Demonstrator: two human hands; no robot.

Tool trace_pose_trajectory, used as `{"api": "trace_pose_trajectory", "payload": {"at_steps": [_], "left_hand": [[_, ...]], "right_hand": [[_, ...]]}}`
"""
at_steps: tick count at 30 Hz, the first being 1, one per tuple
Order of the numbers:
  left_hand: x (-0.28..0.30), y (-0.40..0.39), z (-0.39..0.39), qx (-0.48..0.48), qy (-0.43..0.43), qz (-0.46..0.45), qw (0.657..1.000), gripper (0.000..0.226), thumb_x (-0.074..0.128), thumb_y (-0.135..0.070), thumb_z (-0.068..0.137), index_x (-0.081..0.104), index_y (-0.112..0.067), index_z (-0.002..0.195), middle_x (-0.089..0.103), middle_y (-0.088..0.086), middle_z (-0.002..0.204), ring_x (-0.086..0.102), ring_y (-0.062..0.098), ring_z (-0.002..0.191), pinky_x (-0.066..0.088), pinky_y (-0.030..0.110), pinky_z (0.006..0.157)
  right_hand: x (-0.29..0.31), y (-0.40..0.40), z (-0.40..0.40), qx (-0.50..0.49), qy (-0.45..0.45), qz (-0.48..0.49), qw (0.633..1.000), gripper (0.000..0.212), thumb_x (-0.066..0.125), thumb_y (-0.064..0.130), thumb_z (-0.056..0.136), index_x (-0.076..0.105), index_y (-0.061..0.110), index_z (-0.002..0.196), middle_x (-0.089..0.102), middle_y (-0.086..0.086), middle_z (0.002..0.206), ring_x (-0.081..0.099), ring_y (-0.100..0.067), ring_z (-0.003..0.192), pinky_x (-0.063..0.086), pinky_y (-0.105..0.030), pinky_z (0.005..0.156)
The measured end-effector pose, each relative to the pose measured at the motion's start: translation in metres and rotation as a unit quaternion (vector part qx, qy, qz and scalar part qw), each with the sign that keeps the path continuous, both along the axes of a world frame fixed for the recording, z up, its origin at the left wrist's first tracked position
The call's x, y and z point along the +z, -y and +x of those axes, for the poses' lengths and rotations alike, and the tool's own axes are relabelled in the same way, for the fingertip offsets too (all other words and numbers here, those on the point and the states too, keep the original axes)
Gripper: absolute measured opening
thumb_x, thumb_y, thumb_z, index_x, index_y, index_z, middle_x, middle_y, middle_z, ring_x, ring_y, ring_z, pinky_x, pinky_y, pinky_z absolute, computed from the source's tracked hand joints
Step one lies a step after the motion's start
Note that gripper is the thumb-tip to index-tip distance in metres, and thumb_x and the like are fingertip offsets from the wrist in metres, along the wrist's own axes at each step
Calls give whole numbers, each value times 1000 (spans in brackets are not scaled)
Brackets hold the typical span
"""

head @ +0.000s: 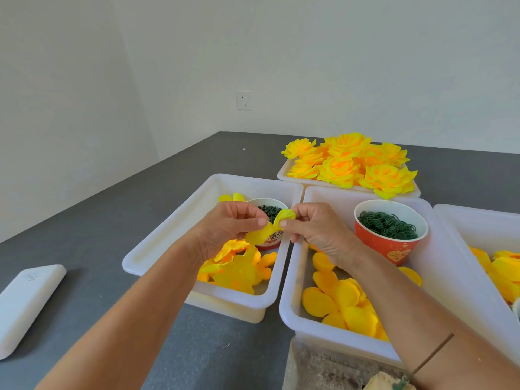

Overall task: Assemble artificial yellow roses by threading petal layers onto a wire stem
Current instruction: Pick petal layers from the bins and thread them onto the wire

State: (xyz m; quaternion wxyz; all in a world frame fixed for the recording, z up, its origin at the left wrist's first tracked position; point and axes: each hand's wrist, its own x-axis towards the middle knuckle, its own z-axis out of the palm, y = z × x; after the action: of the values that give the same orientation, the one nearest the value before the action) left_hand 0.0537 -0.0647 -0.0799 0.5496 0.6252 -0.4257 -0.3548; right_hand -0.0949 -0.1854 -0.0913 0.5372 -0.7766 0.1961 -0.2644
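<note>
Both hands hold one yellow petal layer (271, 226) above the left white bin (168, 237). My left hand (229, 228) pinches its lower lobe between thumb and fingers. My right hand (315, 229) pinches its upper lobe with curled fingers. No wire stem shows between the fingers. Loose petal layers (239, 268) lie in the left bin below the hands. Round orange-yellow petals (340, 302) fill the middle bin (289, 277). Finished yellow roses (351, 164) are piled on a white tray (282, 175) at the back.
A red paper cup (391, 249) of dark green rings stands in the middle bin; a second cup (270, 243) sits behind the hands in the left bin. A third bin (478, 220) with petals is at right. A white flat device (25, 302) lies at left on the grey table.
</note>
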Motion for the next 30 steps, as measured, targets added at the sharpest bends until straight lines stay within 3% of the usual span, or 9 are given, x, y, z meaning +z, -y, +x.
{"api": "trace_pose_trajectory", "payload": {"at_steps": [6, 11, 14, 17, 22, 25, 27, 30], "left_hand": [[0, 0, -1, 15, 29, -19, 999, 4, 64, -5, 83, 63, -7, 80, 58, 13, 79, 48, 22, 70, 38, 32, 64], [0, 2, -3, 25, 14, -49, 998, 5, 62, -6, 84, 61, -7, 79, 61, 7, 73, 56, 16, 64, 47, 27, 59], [-1, 2, -3, 33, -1, -57, 998, 4, 64, -15, 83, 63, -12, 80, 64, 2, 73, 60, 11, 62, 52, 23, 56], [1, 1, -5, 15, -1, -31, 999, 19, 71, -27, 71, 65, -14, 84, 64, -3, 69, 55, 8, 58, 47, 21, 53], [0, 2, -6, 25, 22, -11, 999, 21, 69, 4, 75, 66, -8, 91, 63, 6, 71, 53, 13, 56, 40, 24, 55], [1, 3, -6, 61, 17, -22, 998, 16, 63, 6, 81, 66, -6, 90, 67, 9, 78, 60, 19, 66, 47, 29, 63], [0, 5, -4, 111, 18, 6, 994, 15, 60, 5, 84, 66, -9, 86, 65, 7, 76, 58, 20, 66, 48, 29, 63], [-7, 7, 0, 139, 88, 97, 981, 13, 62, -1, 86, 66, -12, 81, 59, 6, 68, 52, 16, 57, 48, 24, 56]], "right_hand": [[3, -4, -2, -19, 57, 24, 998, 15, 67, 9, 79, 68, 19, 68, 63, -4, 55, 50, 0, 48, 38, -10, 50], [5, -5, -1, 2, 53, 18, 998, 12, 60, 8, 88, 64, 15, 79, 66, 4, 57, 59, -5, 49, 38, -8, 44], [5, -3, -1, 7, 39, 11, 999, 15, 60, 7, 89, 62, 16, 77, 67, 7, 56, 60, -3, 50, 40, -9, 45], [3, -3, 1, -2, 37, -6, 999, 12, 63, 10, 87, 63, 15, 77, 67, 6, 55, 61, -5, 51, 46, -11, 51], [2, -4, 1, 0, 39, -24, 999, 8, 67, 11, 84, 65, 15, 77, 63, 5, 49, 54, -1, 48, 43, -9, 53], [7, -3, -1, -16, 54, 5, 998, 10, 67, 9, 84, 67, 16, 76, 66, 6, 57, 56, -2, 49, 40, -10, 48], [11, 1, -4, -39, 60, 30, 997, 8, 64, 9, 85, 69, 13, 79, 71, 5, 69, 57, -1, 51, 38, -12, 45], [17, 7, -11, -65, 47, 58, 995, 7, 62, 11, 87, 69, 10, 84, 73, 5, 74, 58, -1, 54, 38, -16, 47]]}}
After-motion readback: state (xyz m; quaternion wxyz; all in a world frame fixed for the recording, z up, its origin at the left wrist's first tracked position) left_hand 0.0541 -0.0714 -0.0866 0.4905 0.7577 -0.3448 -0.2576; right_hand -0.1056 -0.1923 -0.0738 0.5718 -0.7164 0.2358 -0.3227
